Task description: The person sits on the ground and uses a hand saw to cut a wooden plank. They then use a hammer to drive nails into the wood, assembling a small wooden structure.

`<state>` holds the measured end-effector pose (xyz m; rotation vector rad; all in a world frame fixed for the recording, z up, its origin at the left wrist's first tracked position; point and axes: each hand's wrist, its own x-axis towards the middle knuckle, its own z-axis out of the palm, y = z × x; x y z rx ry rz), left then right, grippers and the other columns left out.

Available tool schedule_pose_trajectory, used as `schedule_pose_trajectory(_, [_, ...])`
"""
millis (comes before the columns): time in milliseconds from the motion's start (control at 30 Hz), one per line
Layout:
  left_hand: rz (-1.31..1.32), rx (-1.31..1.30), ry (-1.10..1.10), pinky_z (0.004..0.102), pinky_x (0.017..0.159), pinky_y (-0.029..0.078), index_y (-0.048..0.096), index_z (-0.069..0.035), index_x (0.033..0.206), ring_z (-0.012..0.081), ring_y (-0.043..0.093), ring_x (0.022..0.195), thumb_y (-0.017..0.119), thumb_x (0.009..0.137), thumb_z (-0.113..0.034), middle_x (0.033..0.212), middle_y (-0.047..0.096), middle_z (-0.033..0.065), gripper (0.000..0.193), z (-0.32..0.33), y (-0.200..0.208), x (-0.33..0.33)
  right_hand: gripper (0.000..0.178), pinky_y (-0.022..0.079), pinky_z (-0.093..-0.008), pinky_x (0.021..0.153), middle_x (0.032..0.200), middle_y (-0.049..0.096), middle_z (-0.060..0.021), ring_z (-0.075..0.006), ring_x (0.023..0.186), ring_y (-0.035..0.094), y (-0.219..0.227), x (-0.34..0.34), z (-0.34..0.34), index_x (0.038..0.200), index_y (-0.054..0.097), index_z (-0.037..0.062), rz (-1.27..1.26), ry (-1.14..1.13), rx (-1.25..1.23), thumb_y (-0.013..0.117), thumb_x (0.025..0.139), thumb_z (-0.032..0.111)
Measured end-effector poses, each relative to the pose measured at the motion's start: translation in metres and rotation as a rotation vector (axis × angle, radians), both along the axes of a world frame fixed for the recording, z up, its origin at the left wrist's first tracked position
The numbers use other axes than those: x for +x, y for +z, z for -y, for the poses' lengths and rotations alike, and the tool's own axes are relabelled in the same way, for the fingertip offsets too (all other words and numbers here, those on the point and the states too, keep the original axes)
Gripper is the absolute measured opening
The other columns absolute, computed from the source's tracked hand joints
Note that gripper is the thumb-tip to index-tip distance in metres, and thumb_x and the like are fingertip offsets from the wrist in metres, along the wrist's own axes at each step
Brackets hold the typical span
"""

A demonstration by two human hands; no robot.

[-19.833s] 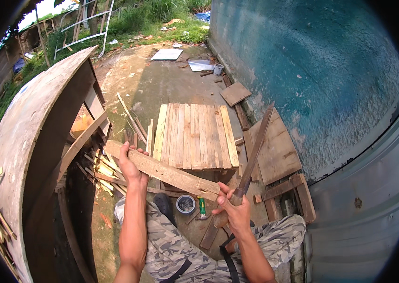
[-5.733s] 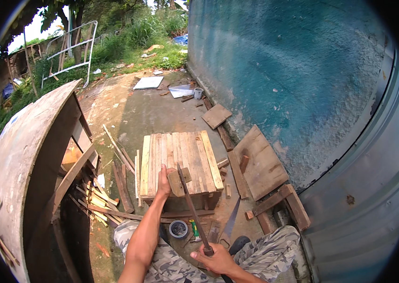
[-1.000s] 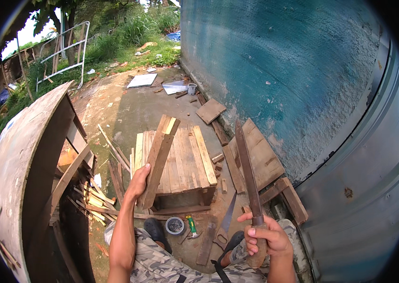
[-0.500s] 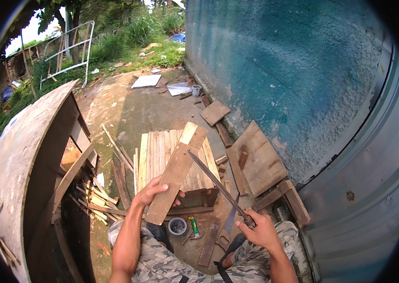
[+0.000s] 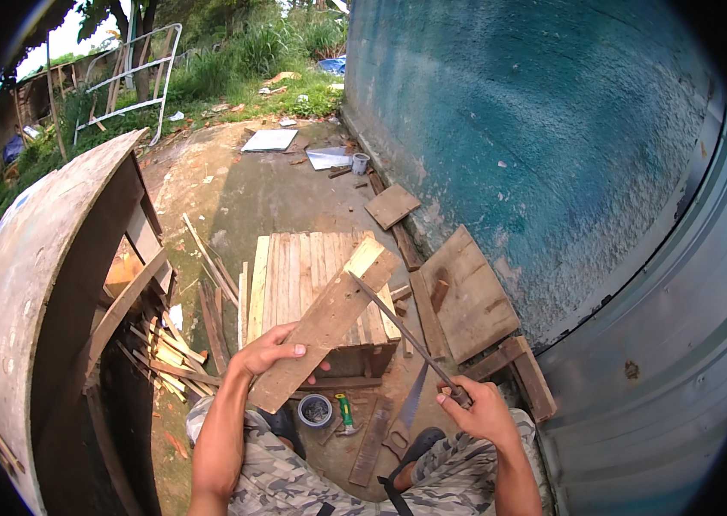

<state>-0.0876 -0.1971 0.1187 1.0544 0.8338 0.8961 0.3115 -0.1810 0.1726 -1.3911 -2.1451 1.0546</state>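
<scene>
My left hand (image 5: 276, 353) grips the lower part of a worn brown board (image 5: 329, 320), thumb on its face and fingertips round the far edge. The board is tilted, its upper end leaning right, with a paler patch of fresh wood there. In my right hand (image 5: 478, 411) is the wooden handle of a machete (image 5: 406, 334), a long, narrow, dark blade. It points up and left, and its tip overlaps the board's upper right edge; I cannot tell whether they touch. Behind the board stands a low slatted wooden bench (image 5: 293, 275), partly hidden by it.
Near my feet are a tub of nails (image 5: 315, 411), a green-handled hammer (image 5: 343, 411), a handsaw (image 5: 398, 437) and a plank (image 5: 372, 440). A large panel structure (image 5: 32, 249) and scrap strips (image 5: 165, 357) lie left. Right, boards (image 5: 466, 297) lean by the blue wall (image 5: 501, 129).
The board's upper end has swung right and down, its lower end shifting left. The machete has moved slightly with it, its tip staying by the board's edge. Both hands keep their grips.
</scene>
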Motion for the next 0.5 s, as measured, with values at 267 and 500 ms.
schedule_pose_trajectory(267, [-0.266,-0.170,-0.057,0.0385,0.069,0.060,0.047,0.002,0.140,0.0257,0.072,0.082,0.073,0.089,-0.035,0.102,0.071,0.0218,0.068,-0.026,-0.002,-0.012,0.037,0.048,-0.0375,0.063,0.065,0.061,-0.0134,-0.0249,0.062,0.059,-0.066,0.002,-0.051,0.095,0.070,0.0001,0.158,0.061,-0.128,0.069,0.092,0.037])
schedule_pose_trajectory(500, [-0.832,-0.222,-0.164,0.0373,0.103,0.044,0.064,-0.002,0.134,0.0238,0.062,0.115,0.078,0.083,-0.048,0.125,0.069,0.0149,0.070,-0.097,-0.033,-0.032,0.043,0.041,-0.0331,0.043,0.054,0.053,-0.0033,-0.0148,0.042,0.054,-0.159,-0.026,-0.051,0.082,0.064,-0.0001,0.014,-0.046,-0.429,0.068,0.095,0.041])
